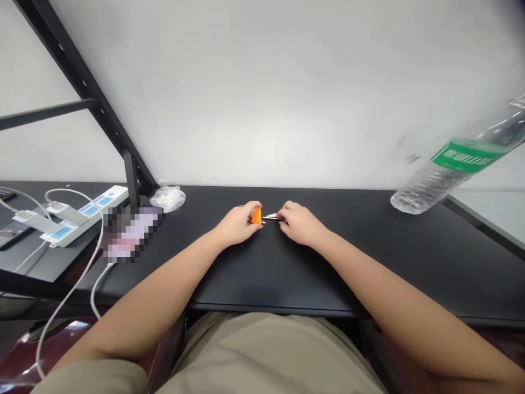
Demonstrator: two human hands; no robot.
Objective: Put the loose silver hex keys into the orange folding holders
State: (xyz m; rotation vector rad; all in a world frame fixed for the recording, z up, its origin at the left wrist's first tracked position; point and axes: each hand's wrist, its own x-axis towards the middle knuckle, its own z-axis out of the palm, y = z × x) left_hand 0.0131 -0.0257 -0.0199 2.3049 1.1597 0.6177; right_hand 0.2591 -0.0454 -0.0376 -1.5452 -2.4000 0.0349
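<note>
Nearest: khaki shirt (pixel 266 355) at bottom middle, dark red glossy surface (pixel 24 355) at near left, white cable (pixel 40 350) looping up the left side. Black table (pixel 266 268) runs across, near edge just past the shirt. Both forearms reach in over it. Left hand (pixel 238 223), mid-table, fingers clamped on a small orange object (pixel 257 215), thumb on near side, fingers on far side. Right hand (pixel 301 223) faces it just to the right, fingertips pinched on thin pale and dark pieces (pixel 270 216) that point left at the orange object; too small to name, can't tell if the two touch. So orange object and thin pieces sit between the hands, around table middle. Left of the hands, well apart: pixelated flat item (pixel 133 232) on the table, cable at its near end; farther left, white power strip (pixel 92 213) with blue socket panels and chargers plugged in. Far left of table: crumpled clear plastic bag (pixel 168 198). Far right: clear bottle, green label (pixel 467 156), looks tilted right. Black metal frame (pixel 82 65) slants at left; pale wall (pixel 287 109) behind everything.
</note>
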